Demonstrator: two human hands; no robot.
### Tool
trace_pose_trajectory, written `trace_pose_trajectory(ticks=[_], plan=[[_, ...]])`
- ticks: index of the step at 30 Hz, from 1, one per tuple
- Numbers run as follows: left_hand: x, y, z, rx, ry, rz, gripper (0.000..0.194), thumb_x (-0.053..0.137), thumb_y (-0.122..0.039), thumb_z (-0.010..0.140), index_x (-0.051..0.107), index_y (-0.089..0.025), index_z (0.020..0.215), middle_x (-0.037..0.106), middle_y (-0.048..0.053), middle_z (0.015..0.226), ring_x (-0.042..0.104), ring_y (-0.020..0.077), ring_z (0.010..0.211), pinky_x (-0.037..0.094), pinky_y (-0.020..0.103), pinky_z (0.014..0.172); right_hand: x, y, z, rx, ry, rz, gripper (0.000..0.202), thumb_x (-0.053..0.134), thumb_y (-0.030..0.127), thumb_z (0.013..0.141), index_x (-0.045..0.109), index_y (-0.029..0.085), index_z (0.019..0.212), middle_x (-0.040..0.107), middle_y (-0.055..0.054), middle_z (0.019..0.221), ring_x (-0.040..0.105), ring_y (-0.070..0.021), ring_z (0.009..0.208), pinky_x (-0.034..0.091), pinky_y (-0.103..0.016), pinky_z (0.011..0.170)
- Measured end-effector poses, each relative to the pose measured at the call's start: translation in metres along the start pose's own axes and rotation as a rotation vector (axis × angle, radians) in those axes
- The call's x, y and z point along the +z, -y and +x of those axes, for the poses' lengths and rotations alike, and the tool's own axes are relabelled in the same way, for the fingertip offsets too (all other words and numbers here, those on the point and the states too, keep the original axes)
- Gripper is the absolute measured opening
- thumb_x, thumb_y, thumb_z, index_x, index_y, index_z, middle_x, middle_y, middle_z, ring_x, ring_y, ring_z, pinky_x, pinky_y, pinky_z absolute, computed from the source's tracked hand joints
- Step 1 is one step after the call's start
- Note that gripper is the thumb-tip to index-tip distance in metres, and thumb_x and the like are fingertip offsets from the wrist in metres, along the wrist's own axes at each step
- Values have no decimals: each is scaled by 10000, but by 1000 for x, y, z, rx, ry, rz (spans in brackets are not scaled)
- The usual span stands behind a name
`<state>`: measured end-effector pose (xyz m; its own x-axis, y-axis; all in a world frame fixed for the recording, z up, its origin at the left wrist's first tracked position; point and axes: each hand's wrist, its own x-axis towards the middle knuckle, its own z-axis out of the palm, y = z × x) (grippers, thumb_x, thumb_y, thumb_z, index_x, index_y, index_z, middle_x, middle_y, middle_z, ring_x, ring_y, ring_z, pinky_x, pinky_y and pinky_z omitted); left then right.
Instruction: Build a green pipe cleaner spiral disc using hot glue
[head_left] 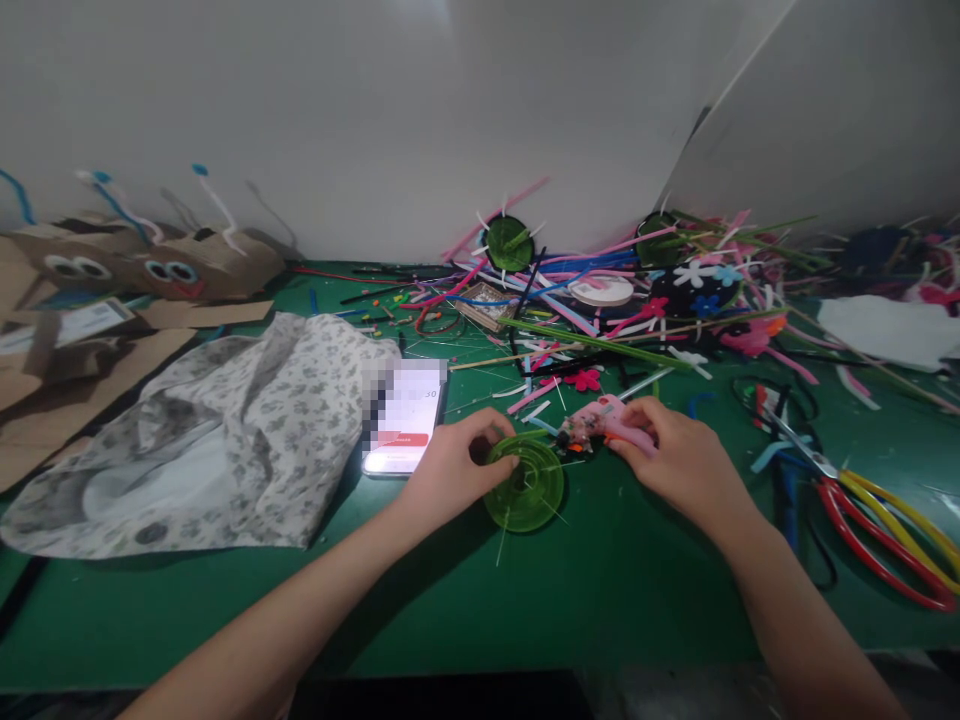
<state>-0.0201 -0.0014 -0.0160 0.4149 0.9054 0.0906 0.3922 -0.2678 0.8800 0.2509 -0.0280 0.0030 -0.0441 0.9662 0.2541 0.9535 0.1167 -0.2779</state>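
A flat green spiral disc (538,500) is pinched at its upper left edge by the thumb and fingers of my left hand (461,460). Thin clear strands like glue threads stick out from the disc. My right hand (679,450) is closed on a pink hot glue gun (634,438). Its grimy, glue-crusted nose (577,430) points left and lies close to the disc's right edge; whether they touch I cannot tell. A lit phone (405,415) lies just beyond my left hand.
Pipe cleaners (577,265) and scraps heap along the wall, with two green round pieces (510,243) among them. Red-and-yellow-handled scissors (862,530) lie at right. Patterned cloth (300,400) and cardboard figures with googly eyes (217,265) occupy the left of the green table (450,620).
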Motion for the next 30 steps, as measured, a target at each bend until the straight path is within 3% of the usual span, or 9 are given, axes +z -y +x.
trace_pose_trajectory(ticks=[30], plan=[[-1, -2, 0, 9, 5, 10, 149, 627, -219, 769, 581, -226, 911, 623, -37, 748, 566, 140, 687, 426, 260, 624, 4, -5, 2, -15, -56, -51, 254, 639, 444, 753, 521, 245, 858, 671, -17, 818, 598, -179, 615, 384, -269, 525]])
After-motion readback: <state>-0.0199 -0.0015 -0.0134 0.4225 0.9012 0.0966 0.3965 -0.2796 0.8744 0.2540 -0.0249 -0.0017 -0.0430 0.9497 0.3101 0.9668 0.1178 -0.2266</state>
